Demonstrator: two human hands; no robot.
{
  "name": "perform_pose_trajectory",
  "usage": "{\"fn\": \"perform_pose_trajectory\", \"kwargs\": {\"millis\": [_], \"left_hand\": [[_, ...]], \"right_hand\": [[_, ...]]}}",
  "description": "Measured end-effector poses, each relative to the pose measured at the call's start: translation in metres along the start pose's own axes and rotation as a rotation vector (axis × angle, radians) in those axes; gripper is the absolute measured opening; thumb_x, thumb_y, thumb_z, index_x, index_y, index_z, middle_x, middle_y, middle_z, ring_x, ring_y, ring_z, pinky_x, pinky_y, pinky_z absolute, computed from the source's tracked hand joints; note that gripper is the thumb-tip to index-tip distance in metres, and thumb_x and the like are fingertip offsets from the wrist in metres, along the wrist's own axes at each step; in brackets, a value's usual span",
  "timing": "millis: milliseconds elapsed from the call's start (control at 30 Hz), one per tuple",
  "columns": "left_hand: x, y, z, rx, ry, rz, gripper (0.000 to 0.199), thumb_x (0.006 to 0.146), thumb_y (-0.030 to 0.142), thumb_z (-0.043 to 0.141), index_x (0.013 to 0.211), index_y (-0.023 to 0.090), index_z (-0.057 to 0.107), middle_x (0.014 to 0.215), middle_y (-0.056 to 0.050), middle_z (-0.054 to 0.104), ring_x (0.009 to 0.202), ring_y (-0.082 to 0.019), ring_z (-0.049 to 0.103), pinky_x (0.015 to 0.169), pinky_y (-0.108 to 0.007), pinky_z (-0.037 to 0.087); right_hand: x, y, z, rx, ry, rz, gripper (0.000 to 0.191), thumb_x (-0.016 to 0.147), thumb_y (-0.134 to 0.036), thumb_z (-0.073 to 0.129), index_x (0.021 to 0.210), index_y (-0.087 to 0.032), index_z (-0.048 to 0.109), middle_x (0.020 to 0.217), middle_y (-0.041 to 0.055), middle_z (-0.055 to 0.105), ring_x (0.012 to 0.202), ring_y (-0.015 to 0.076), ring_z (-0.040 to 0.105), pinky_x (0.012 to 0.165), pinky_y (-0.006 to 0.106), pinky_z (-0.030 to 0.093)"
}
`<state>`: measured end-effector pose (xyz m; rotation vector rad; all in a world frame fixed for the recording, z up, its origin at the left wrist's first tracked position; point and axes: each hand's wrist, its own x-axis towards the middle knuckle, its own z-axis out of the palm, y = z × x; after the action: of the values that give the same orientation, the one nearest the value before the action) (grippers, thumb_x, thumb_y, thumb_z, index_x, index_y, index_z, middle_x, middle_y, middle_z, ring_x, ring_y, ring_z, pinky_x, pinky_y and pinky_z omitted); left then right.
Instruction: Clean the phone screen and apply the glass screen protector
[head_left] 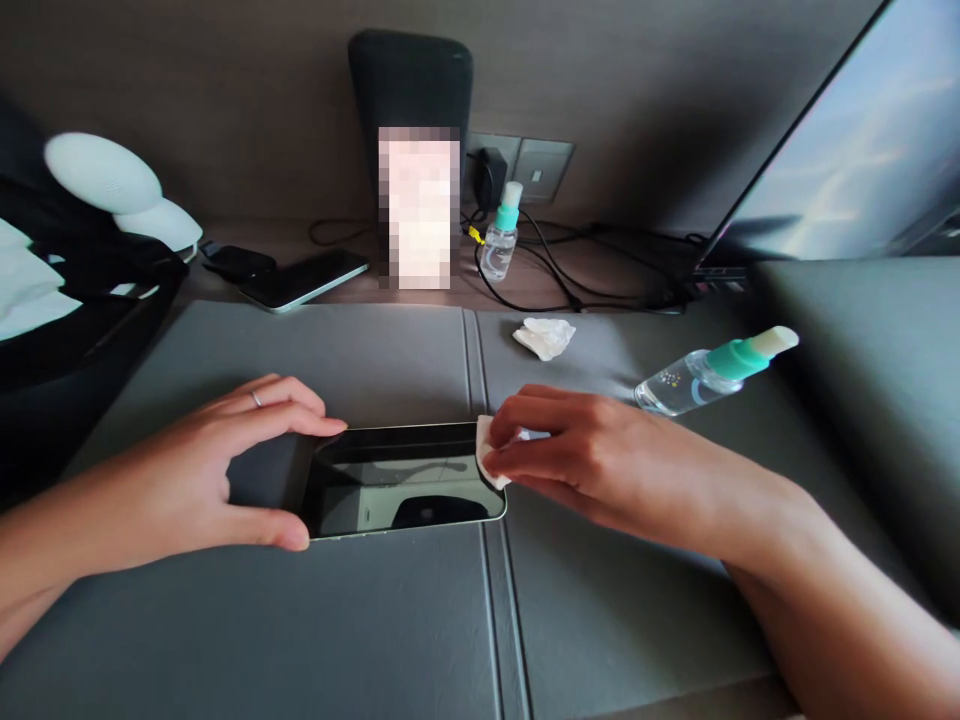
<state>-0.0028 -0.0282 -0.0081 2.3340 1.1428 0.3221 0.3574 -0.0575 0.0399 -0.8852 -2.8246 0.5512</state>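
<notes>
A phone (405, 485) with a dark, reflective screen lies flat on the grey mat (375, 620). My left hand (240, 465) grips its left end, fingertips on the far edge and thumb on the near edge. Pinched in the fingers of my right hand (585, 450) is a white wipe (489, 455), which touches the right end of the screen. Beyond my right hand, a clear spray bottle with a teal collar (694, 380) lies tilted. A crumpled white tissue (546, 338) rests on the mat behind the phone.
Along the back stand a lit, pixelated screen (418, 210) against a dark block (411, 80) and a second spray bottle (499, 240) among black cables (555, 270). Another phone (307, 280) lies at back left. A large monitor (847, 150) is at right.
</notes>
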Motion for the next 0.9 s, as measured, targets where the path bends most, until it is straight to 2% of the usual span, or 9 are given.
{"fn": "perform_pose_trajectory", "kwargs": {"millis": [167,300,400,500,600,700,800,900], "left_hand": [[0.002,-0.006,0.004,-0.025,0.050,0.017,0.049,0.074,0.048,0.084,0.120,0.036,0.071,0.122,0.003,0.065,0.110,-0.023,0.061,0.101,-0.031,0.048],[0.004,-0.011,0.001,0.000,-0.027,0.050,0.055,0.076,0.053,0.083,0.125,0.032,0.070,0.124,0.000,0.065,0.108,-0.024,0.061,0.094,-0.032,0.051],[0.005,-0.008,-0.002,-0.013,-0.031,0.064,0.056,0.076,0.050,0.083,0.126,0.029,0.070,0.125,0.000,0.065,0.109,-0.023,0.061,0.096,-0.032,0.049],[0.007,-0.006,-0.003,-0.054,0.013,0.070,0.054,0.073,0.049,0.085,0.122,0.029,0.072,0.120,0.001,0.065,0.107,-0.023,0.062,0.095,-0.032,0.048],[0.009,-0.009,-0.001,-0.130,0.029,0.078,0.058,0.067,0.057,0.087,0.118,0.033,0.074,0.117,0.001,0.066,0.107,-0.026,0.063,0.095,-0.034,0.049],[0.008,-0.011,0.000,-0.117,0.032,0.074,0.059,0.068,0.061,0.086,0.120,0.035,0.072,0.119,0.000,0.065,0.110,-0.026,0.062,0.097,-0.035,0.049],[0.006,-0.007,-0.004,-0.061,0.011,0.106,0.053,0.076,0.053,0.083,0.122,0.031,0.070,0.120,0.000,0.064,0.111,-0.024,0.061,0.098,-0.034,0.048],[0.005,-0.002,-0.007,-0.005,-0.019,0.100,0.045,0.083,0.042,0.078,0.125,0.027,0.068,0.122,0.000,0.062,0.114,-0.022,0.059,0.101,-0.035,0.046]], "right_hand": [[0.013,-0.011,0.004,-0.057,0.033,-0.043,0.021,0.103,-0.012,0.052,0.107,-0.019,0.072,0.110,0.0084,0.071,0.099,0.0186,0.065,0.085,0.034,0.054],[0.030,-0.019,0.011,-0.074,0.046,-0.095,0.021,0.105,-0.015,0.049,0.109,-0.018,0.070,0.109,0.0088,0.071,0.094,0.0172,0.063,0.084,0.032,0.055],[0.045,-0.024,0.019,-0.054,0.056,-0.114,0.021,0.106,-0.015,0.049,0.110,-0.018,0.070,0.111,0.0090,0.072,0.100,0.0190,0.063,0.089,0.033,0.055],[0.055,-0.028,0.024,-0.029,0.092,-0.123,0.019,0.105,-0.014,0.052,0.112,-0.017,0.069,0.113,0.0098,0.071,0.106,0.0204,0.062,0.094,0.035,0.054],[0.054,-0.027,0.020,-0.025,0.065,-0.110,0.019,0.103,-0.013,0.053,0.111,-0.017,0.069,0.113,0.0103,0.071,0.103,0.0207,0.062,0.092,0.036,0.053],[0.045,-0.021,0.010,-0.009,0.035,-0.071,0.018,0.102,-0.012,0.054,0.108,-0.018,0.070,0.108,0.0097,0.069,0.100,0.0208,0.061,0.088,0.037,0.051],[0.034,-0.015,0.005,0.000,0.064,-0.033,0.017,0.101,-0.011,0.055,0.106,-0.018,0.070,0.106,0.0090,0.069,0.098,0.0204,0.059,0.086,0.036,0.050],[0.032,-0.013,0.011,-0.009,0.099,-0.032,0.016,0.101,-0.013,0.055,0.106,-0.017,0.070,0.105,0.0094,0.069,0.097,0.0204,0.059,0.085,0.036,0.051]]}}
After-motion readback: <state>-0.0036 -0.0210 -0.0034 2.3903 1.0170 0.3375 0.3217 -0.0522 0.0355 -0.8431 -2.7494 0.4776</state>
